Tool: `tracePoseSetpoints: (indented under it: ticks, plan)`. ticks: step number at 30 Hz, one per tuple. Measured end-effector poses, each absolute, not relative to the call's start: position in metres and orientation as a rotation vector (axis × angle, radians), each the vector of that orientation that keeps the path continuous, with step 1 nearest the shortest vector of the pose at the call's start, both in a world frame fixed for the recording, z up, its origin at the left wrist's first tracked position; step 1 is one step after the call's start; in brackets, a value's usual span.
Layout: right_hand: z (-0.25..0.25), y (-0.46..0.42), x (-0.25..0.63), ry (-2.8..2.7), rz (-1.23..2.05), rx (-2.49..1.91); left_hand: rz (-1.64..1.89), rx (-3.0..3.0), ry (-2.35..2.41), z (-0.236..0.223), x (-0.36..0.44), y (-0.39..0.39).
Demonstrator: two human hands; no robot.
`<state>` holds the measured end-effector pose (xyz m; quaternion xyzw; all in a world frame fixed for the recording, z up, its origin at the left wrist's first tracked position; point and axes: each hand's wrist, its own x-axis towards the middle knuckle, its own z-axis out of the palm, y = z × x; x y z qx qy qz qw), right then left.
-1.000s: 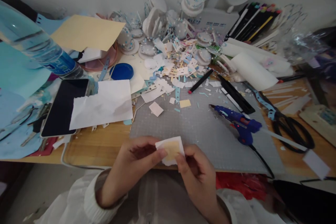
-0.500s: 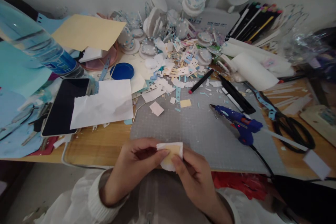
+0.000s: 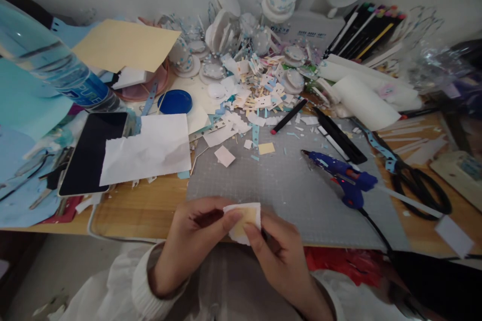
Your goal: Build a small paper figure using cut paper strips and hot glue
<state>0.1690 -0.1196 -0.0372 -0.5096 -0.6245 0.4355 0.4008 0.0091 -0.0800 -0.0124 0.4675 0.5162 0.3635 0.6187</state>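
Both hands pinch a small white paper piece with a tan square on it (image 3: 244, 218), held at the near edge of the grey cutting mat (image 3: 293, 185). My left hand (image 3: 196, 235) grips its left side with thumb and fingers closed. My right hand (image 3: 276, 256) holds the right and lower edge, thumb pressed on the tan square. Both wrists wear white sleeves.
A blue glue gun (image 3: 344, 178) lies on the mat's right side, its cord trailing toward me. Black scissors (image 3: 417, 185), a black marker (image 3: 288, 116), a tablet (image 3: 90, 153) under white paper (image 3: 148, 150), a water bottle (image 3: 56, 65) and heaps of paper scraps (image 3: 256, 95) crowd the wooden table.
The paper piece has dropped slightly and turned a little; my right thumb has slid further left over the tan square. The hands have drawn closer together.
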Motion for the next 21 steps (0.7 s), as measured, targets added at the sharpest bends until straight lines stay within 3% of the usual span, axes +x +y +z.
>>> tracePoseSetpoints:
  ticks: [8,15,21]
  plan:
    - [-0.034,-0.122,0.205,-1.734,0.815,-1.378,0.71,1.251,1.215,-0.019,0.004,-0.064]
    - [-0.041,-0.149,0.306,-1.363,0.309,-1.897,0.445,1.921,1.127,-0.027,0.011,-0.04]
    - [-0.056,-0.163,0.354,-1.036,-0.02,-2.155,0.418,2.296,0.965,-0.03,0.03,-0.032]
